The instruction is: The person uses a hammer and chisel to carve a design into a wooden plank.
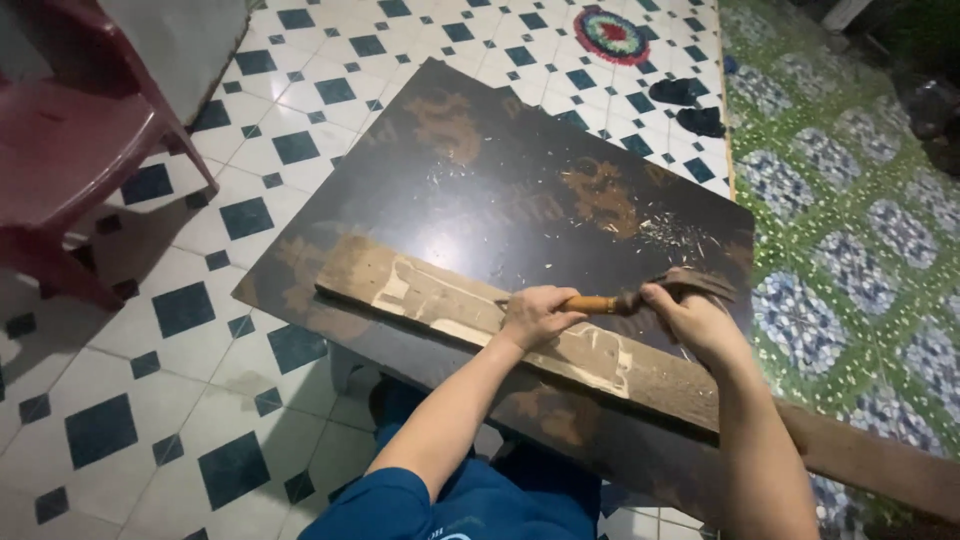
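Plank (pixel 520 335) lies across dark tabletop (pixel 520 190), under both hands. Left hand (pixel 535 315) clenches wooden handle (pixel 592 304); right hand (pixel 690 318) pinches the blade end, probably a chisel. Keep strokes shallow, fingertips behind the edge.

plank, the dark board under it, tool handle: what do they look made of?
Plank: looks like raw weathered wood, grey-brown and matte, with pale scraped patches.
Dark board: probably coated plywood or laminate; glossy dark face reflecting light, worn to brown in spots.
Tool handle: seems to be wood, orange-brown, gripped by the left hand; the right hand steadies the tool's blurred dark front end.
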